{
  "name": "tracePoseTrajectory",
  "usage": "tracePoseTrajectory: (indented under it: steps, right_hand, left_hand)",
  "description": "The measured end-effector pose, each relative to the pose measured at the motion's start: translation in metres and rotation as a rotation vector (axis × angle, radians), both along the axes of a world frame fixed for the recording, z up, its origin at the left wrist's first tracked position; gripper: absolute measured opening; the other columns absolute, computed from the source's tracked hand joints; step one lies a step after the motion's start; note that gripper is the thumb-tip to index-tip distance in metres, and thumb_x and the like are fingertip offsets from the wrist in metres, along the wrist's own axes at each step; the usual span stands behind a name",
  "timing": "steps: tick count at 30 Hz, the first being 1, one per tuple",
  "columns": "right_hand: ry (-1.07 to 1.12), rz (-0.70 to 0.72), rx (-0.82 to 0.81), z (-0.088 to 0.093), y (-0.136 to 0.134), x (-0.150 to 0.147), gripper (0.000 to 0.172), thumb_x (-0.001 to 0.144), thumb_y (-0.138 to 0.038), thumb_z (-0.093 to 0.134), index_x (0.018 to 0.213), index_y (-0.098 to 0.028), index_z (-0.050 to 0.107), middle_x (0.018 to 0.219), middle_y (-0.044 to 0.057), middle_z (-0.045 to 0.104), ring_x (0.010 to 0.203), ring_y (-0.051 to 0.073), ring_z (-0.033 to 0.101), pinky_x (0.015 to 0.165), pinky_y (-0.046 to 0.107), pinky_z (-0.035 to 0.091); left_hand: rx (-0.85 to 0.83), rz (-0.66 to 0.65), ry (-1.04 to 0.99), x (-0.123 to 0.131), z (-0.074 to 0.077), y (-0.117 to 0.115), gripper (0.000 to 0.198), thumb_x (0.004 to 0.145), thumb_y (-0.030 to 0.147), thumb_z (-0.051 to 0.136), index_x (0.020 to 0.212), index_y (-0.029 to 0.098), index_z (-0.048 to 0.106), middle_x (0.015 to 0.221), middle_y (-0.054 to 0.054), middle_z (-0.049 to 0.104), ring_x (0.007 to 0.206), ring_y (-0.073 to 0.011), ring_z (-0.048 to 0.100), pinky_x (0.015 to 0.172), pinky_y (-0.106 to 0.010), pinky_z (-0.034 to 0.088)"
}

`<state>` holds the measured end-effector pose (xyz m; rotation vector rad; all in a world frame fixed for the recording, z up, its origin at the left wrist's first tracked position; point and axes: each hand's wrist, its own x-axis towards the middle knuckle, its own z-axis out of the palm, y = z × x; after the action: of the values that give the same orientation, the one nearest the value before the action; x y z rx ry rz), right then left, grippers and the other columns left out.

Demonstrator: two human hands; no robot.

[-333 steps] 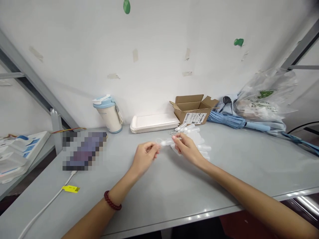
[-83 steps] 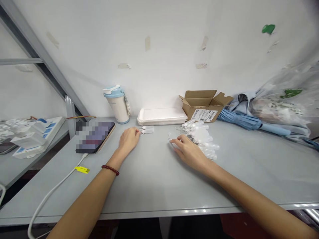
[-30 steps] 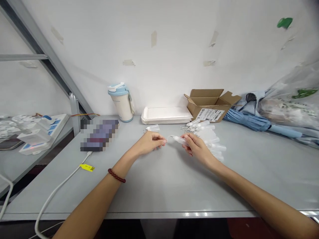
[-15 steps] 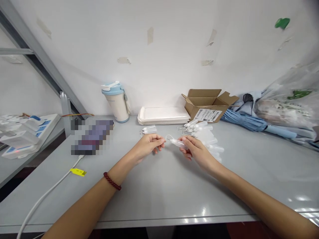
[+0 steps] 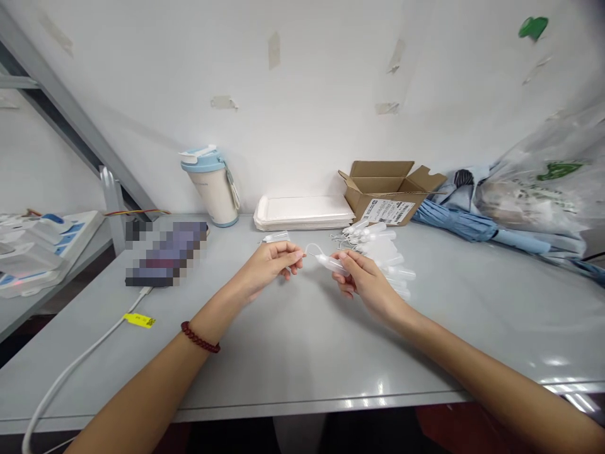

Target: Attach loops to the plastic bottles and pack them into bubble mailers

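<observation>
In my right hand is a small translucent needle-tip bottle, held by its body with the thin metal needle facing left. A fine white cap strap arches from the bottle's neck toward my left hand. The left thumb and forefinger are pinched at the strap's far end, beside the needle tip; the cap itself is too small to make out. Behind the right hand lies a heap of similar bottles. Another bottle rests just behind my left hand, partly covered by it.
At the back stand a tumbler, a stack of white trays and an open cardboard box. A folded blue umbrella and a plastic bag lie right. On the left are a blurred-out phone and its white cable.
The view has shifted slightly, so everything sits a little further left and higher. Both hands keep their grips, and the needle tip stays close to the left fingertips.
</observation>
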<state>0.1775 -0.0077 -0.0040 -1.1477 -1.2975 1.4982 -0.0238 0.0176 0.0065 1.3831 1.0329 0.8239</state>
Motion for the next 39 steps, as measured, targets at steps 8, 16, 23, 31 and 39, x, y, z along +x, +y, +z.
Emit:
tracePoseTrajectory:
  steps: [8, 16, 23, 31, 39]
  right_hand:
    - [0.030, 0.015, -0.004, 0.002, 0.000, 0.001, 0.036, 0.081, -0.054, 0.051, 0.083, -0.019, 0.048, 0.057, -0.007, 0.039, 0.046, 0.006, 0.030, 0.043, 0.021, 0.026]
    - [-0.050, 0.044, 0.062, 0.003, 0.004, 0.004, 0.035, 0.078, -0.053, 0.059, 0.084, -0.019, 0.049, 0.055, -0.008, 0.037, 0.046, 0.006, 0.031, 0.044, 0.022, 0.026]
    - [-0.066, 0.032, 0.094, 0.002, 0.004, 0.007, 0.035, 0.078, -0.053, 0.058, 0.080, -0.019, 0.050, 0.055, -0.008, 0.038, 0.046, 0.006, 0.032, 0.046, 0.023, 0.025]
    - [-0.068, 0.027, 0.108, 0.003, 0.006, 0.008, 0.035, 0.079, -0.053, 0.058, 0.077, -0.019, 0.049, 0.055, -0.008, 0.037, 0.046, 0.006, 0.031, 0.045, 0.023, 0.024]
    - [-0.055, 0.028, 0.113, 0.005, 0.006, 0.009, 0.036, 0.078, -0.054, 0.058, 0.075, -0.019, 0.048, 0.054, -0.008, 0.035, 0.046, 0.006, 0.030, 0.045, 0.023, 0.022]
  left_hand:
    - [0.014, 0.009, 0.005, 0.005, 0.003, -0.004, 0.021, 0.078, 0.036, 0.061, 0.076, 0.015, 0.060, 0.071, 0.000, 0.056, 0.062, -0.0103, 0.049, 0.058, -0.024, 0.039]
    - [0.050, -0.017, 0.031, 0.006, 0.003, -0.008, 0.021, 0.080, 0.036, 0.058, 0.077, 0.016, 0.060, 0.073, 0.000, 0.058, 0.062, -0.0103, 0.050, 0.058, -0.025, 0.040]
    - [0.075, 0.015, -0.007, 0.008, 0.005, -0.007, 0.019, 0.080, 0.034, 0.059, 0.075, 0.016, 0.061, 0.072, 0.000, 0.058, 0.062, -0.0101, 0.049, 0.059, -0.024, 0.041]
    - [0.075, 0.020, -0.018, 0.009, 0.005, -0.010, 0.019, 0.079, 0.035, 0.060, 0.074, 0.016, 0.061, 0.070, 0.000, 0.057, 0.062, -0.0102, 0.049, 0.058, -0.024, 0.040]
    - [0.110, 0.041, 0.004, 0.011, 0.004, -0.010, 0.020, 0.079, 0.036, 0.060, 0.074, 0.016, 0.062, 0.069, 0.000, 0.058, 0.061, -0.0107, 0.050, 0.058, -0.024, 0.041]
